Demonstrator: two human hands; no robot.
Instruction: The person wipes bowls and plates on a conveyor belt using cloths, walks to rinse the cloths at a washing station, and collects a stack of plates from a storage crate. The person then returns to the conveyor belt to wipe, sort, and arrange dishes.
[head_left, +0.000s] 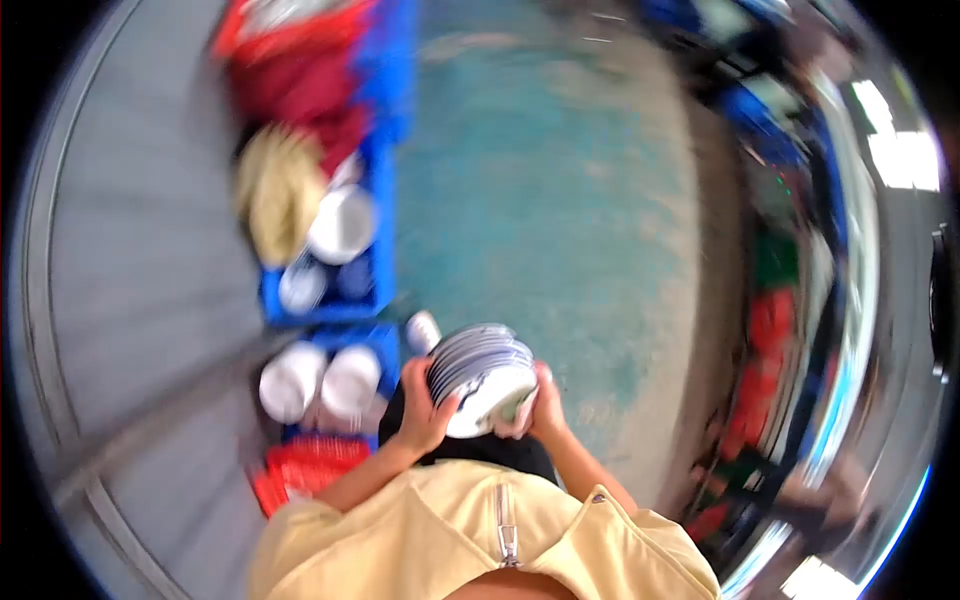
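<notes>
Both my hands hold a stack of white bowls with blue rims (480,375), tipped on its side in front of my chest. My left hand (422,405) grips the stack's left side and my right hand (540,405) presses its right side. The picture is blurred by motion. Below is my yellow zipped top (480,530).
On the left, blue crates (375,290) hold white bowls (342,225) and more bowls (292,380); a red crate (310,465) sits nearest me. Red and yellow cloth-like items (275,190) lie further up. A teal floor (540,200) stretches ahead. Red and blue crates (770,330) line the right.
</notes>
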